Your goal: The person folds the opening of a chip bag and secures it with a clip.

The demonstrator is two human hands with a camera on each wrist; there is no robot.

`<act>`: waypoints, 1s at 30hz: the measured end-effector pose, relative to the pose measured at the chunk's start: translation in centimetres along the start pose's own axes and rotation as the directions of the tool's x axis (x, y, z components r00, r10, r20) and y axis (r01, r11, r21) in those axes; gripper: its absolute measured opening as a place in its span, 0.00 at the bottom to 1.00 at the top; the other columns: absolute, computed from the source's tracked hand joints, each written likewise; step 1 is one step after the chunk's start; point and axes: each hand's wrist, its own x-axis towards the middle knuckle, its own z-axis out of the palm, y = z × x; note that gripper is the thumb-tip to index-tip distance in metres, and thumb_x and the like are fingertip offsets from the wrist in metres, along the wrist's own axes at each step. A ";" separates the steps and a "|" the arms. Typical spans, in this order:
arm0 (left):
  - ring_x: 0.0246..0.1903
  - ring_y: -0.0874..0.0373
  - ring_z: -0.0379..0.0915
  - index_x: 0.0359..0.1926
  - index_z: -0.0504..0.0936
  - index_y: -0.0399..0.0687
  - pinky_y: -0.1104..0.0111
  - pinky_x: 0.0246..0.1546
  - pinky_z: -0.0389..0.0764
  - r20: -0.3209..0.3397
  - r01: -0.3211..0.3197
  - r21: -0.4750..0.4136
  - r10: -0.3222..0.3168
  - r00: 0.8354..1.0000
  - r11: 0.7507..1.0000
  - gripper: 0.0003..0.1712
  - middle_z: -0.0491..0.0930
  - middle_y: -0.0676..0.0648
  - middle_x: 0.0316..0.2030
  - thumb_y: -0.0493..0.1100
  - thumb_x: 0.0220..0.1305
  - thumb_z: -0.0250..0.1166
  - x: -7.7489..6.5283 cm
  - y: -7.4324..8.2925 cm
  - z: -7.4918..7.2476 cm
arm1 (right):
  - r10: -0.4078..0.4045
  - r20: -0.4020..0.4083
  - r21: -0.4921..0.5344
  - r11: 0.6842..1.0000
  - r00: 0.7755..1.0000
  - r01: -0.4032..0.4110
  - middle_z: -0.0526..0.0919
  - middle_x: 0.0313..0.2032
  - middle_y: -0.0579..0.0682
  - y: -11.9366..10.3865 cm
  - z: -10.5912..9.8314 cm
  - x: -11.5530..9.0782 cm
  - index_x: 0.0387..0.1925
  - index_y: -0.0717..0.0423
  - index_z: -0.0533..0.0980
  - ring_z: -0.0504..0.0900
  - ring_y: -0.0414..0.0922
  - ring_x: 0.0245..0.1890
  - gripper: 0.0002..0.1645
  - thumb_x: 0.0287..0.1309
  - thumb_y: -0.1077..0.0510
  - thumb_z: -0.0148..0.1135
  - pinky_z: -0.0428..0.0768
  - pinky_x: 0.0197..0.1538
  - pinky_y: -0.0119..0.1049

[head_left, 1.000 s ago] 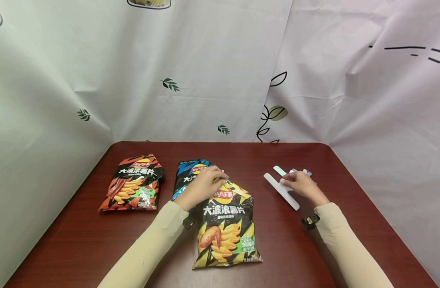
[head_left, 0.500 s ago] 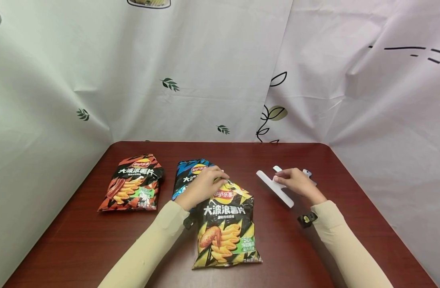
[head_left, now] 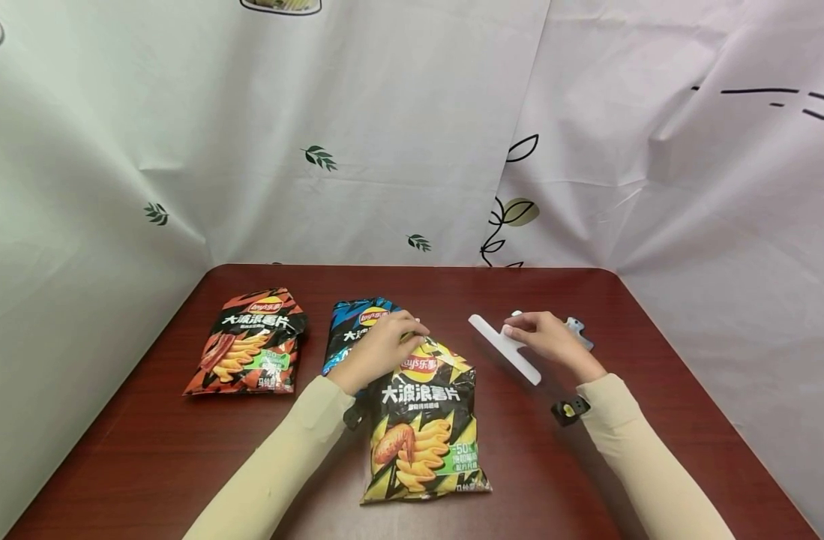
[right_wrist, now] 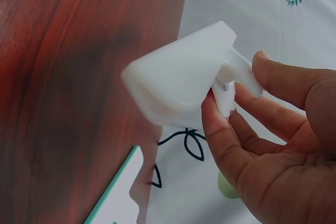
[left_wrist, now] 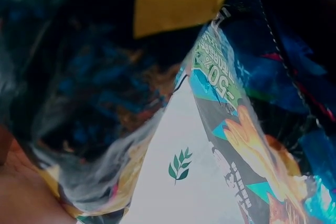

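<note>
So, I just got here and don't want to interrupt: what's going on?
A person's left hand holds a black-and-yellow Lay's chip bag by its top, while the right hand pinches a white bag clip by its handles. The clip is not on the bag. A blue Lay's bag lies partly hidden behind the held one, and a red Lay's bag farther left. What look like more clips lie beyond the right hand.
</note>
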 end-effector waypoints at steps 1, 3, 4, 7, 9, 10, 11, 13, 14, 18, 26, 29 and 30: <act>0.27 0.66 0.68 0.46 0.86 0.48 0.72 0.30 0.73 0.000 0.000 0.000 0.000 1.000 1.000 0.10 0.80 0.51 0.39 0.41 0.67 0.62 0.0 0.0 0.0 | 0.002 0.004 0.007 1.000 1.000 -0.002 0.83 0.49 0.62 -0.1 0.1 0.0 0.53 0.62 0.78 0.85 0.50 0.43 0.24 0.65 0.49 0.59 0.80 0.42 0.42; 0.27 0.66 0.68 0.46 0.86 0.48 0.72 0.30 0.73 0.000 0.000 0.001 0.000 1.000 1.000 0.10 0.80 0.51 0.39 0.41 0.67 0.62 0.0 0.0 0.0 | -0.003 0.009 0.021 1.000 1.000 0.003 0.82 0.50 0.61 -0.2 0.2 0.1 0.54 0.62 0.78 0.85 0.50 0.42 0.25 0.65 0.48 0.59 0.81 0.43 0.42; 0.27 0.66 0.68 0.46 0.86 0.48 0.72 0.30 0.73 -0.001 0.000 0.002 0.000 1.000 1.000 0.10 0.80 0.52 0.39 0.41 0.67 0.62 0.0 0.0 0.0 | -0.007 0.013 0.029 1.000 1.000 0.006 0.82 0.50 0.62 -0.2 0.2 0.2 0.54 0.62 0.78 0.85 0.49 0.42 0.25 0.65 0.48 0.59 0.81 0.43 0.42; 0.28 0.66 0.68 0.46 0.86 0.48 0.72 0.30 0.73 -0.002 -0.002 0.005 0.002 1.000 1.000 0.10 0.80 0.51 0.39 0.41 0.66 0.62 0.0 0.0 0.0 | -0.019 0.009 0.035 0.999 1.000 0.018 0.82 0.50 0.61 -0.4 0.4 0.3 0.53 0.62 0.78 0.84 0.49 0.42 0.24 0.65 0.48 0.59 0.81 0.42 0.41; 0.28 0.66 0.68 0.46 0.86 0.48 0.72 0.30 0.73 -0.002 -0.002 0.005 0.002 1.000 1.000 0.10 0.80 0.51 0.39 0.41 0.66 0.62 0.0 0.0 0.0 | -0.030 0.009 0.033 0.999 1.000 0.030 0.82 0.50 0.61 -0.5 0.5 0.3 0.53 0.62 0.78 0.84 0.48 0.41 0.24 0.64 0.48 0.59 0.81 0.42 0.41; 0.28 0.66 0.68 0.46 0.86 0.48 0.72 0.30 0.73 -0.003 -0.002 0.006 0.002 1.000 1.000 0.10 0.80 0.51 0.39 0.41 0.66 0.62 0.0 0.0 -0.1 | -0.028 0.009 0.034 0.999 1.000 0.027 0.82 0.50 0.61 -0.6 0.5 0.4 0.53 0.62 0.79 0.85 0.48 0.41 0.24 0.64 0.48 0.60 0.81 0.41 0.41; 0.28 0.65 0.68 0.46 0.86 0.48 0.72 0.30 0.73 -0.002 -0.001 0.006 0.001 1.000 1.000 0.10 0.80 0.51 0.39 0.41 0.66 0.62 0.0 0.0 -0.1 | -0.026 0.008 0.037 0.999 1.000 0.025 0.83 0.50 0.61 -0.7 0.5 0.4 0.53 0.61 0.79 0.85 0.48 0.41 0.24 0.64 0.48 0.60 0.81 0.41 0.41; 0.28 0.65 0.68 0.46 0.86 0.48 0.72 0.30 0.73 -0.003 -0.001 0.006 0.001 1.000 1.000 0.10 0.80 0.51 0.39 0.41 0.66 0.62 0.0 0.0 -0.1 | -0.024 0.015 0.045 0.999 1.000 0.024 0.83 0.50 0.61 -0.8 0.5 0.4 0.53 0.61 0.79 0.85 0.48 0.40 0.24 0.64 0.48 0.60 0.81 0.42 0.42; 0.28 0.65 0.68 0.46 0.86 0.48 0.72 0.30 0.73 -0.003 -0.001 0.005 0.001 1.000 1.000 0.10 0.80 0.51 0.39 0.41 0.66 0.62 0.0 0.0 -0.1 | -0.023 0.017 0.048 0.999 1.000 0.023 0.82 0.50 0.61 -0.9 0.5 0.4 0.54 0.61 0.79 0.85 0.48 0.41 0.25 0.64 0.48 0.60 0.81 0.42 0.42; 0.28 0.65 0.68 0.46 0.86 0.48 0.72 0.30 0.73 -0.004 -0.001 0.005 0.001 1.000 1.000 0.10 0.80 0.51 0.39 0.41 0.66 0.62 0.0 0.0 -0.1 | -0.028 0.023 0.068 0.997 0.999 0.027 0.82 0.52 0.61 -1.2 0.5 0.5 0.54 0.61 0.79 0.85 0.47 0.41 0.24 0.64 0.48 0.60 0.81 0.43 0.42; 0.27 0.64 0.67 0.46 0.86 0.48 0.71 0.31 0.72 -0.001 0.010 -0.001 -0.010 1.000 1.000 0.10 0.80 0.51 0.39 0.41 0.67 0.62 -0.1 0.1 -0.1 | -0.057 0.023 0.080 0.995 0.998 0.055 0.82 0.51 0.61 -1.6 0.5 0.5 0.54 0.62 0.79 0.85 0.47 0.40 0.25 0.63 0.48 0.61 0.81 0.43 0.42; 0.27 0.64 0.67 0.46 0.85 0.48 0.71 0.30 0.72 -0.001 0.014 -0.005 -0.014 1.000 1.000 0.10 0.80 0.51 0.39 0.41 0.67 0.62 -0.1 0.2 -0.1 | -0.059 0.026 0.087 0.995 0.998 0.057 0.82 0.52 0.60 -1.9 0.6 0.5 0.54 0.61 0.79 0.84 0.47 0.41 0.25 0.63 0.48 0.61 0.82 0.43 0.42; 0.27 0.64 0.67 0.46 0.85 0.48 0.71 0.29 0.72 -0.002 0.014 -0.008 -0.014 1.000 1.000 0.10 0.80 0.51 0.39 0.41 0.66 0.62 -0.1 0.2 -0.1 | -0.066 0.027 0.087 0.994 0.997 0.063 0.82 0.51 0.61 -2.0 0.6 0.5 0.54 0.62 0.79 0.84 0.47 0.41 0.25 0.63 0.48 0.61 0.82 0.43 0.42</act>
